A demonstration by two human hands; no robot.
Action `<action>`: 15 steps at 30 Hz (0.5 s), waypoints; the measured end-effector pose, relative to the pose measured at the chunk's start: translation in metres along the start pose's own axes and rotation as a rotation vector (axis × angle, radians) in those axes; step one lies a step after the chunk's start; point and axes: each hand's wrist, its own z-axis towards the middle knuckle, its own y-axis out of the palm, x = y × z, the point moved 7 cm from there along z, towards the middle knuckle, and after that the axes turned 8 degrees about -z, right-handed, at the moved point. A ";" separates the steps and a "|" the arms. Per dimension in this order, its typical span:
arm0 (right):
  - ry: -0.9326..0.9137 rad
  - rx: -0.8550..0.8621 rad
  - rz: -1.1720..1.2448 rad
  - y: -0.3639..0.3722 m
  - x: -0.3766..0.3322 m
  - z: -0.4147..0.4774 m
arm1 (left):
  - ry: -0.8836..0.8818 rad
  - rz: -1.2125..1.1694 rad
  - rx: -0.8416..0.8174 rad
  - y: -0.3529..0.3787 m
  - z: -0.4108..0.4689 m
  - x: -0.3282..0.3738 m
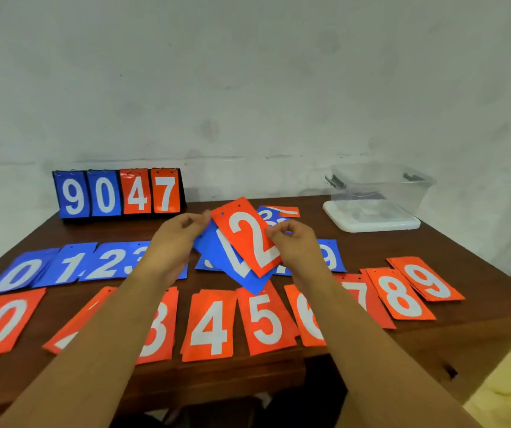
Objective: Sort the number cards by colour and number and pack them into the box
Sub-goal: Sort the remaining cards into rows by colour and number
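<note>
Above the middle of the table I hold an orange "2" card (246,234) tilted over a blue card (221,257). My left hand (177,239) pinches the cards' upper left edge. My right hand (296,244) pinches the orange card's right edge. A row of blue number cards (62,267) lies behind a row of orange number cards (209,324), both partly hidden by my arms. A small loose pile of cards (279,213) lies behind my hands. The clear plastic box (381,186) stands at the far right on its white lid (371,220).
A flip scoreboard (119,193) showing 9 0 4 7 stands at the back left against the white wall. The brown wooden table (480,329) ends at the right, with pale floor beyond its front right corner.
</note>
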 end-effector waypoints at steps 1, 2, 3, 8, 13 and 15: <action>0.007 0.051 0.034 0.001 0.001 -0.006 | -0.035 -0.148 -0.003 0.000 -0.005 -0.005; 0.028 0.110 0.070 0.003 0.004 -0.011 | -0.059 -0.273 -0.019 0.001 -0.011 -0.008; 0.057 0.158 0.104 0.006 0.009 -0.016 | -0.071 -0.345 -0.027 0.002 -0.016 -0.012; 0.139 0.028 0.129 0.041 0.015 -0.043 | -0.069 -0.182 0.133 -0.013 -0.036 -0.039; 0.176 -0.364 0.171 0.082 0.005 -0.069 | -0.190 0.103 0.303 -0.044 -0.047 -0.047; 0.133 -0.366 0.162 0.090 0.002 -0.072 | -0.206 0.001 0.228 -0.052 -0.046 -0.055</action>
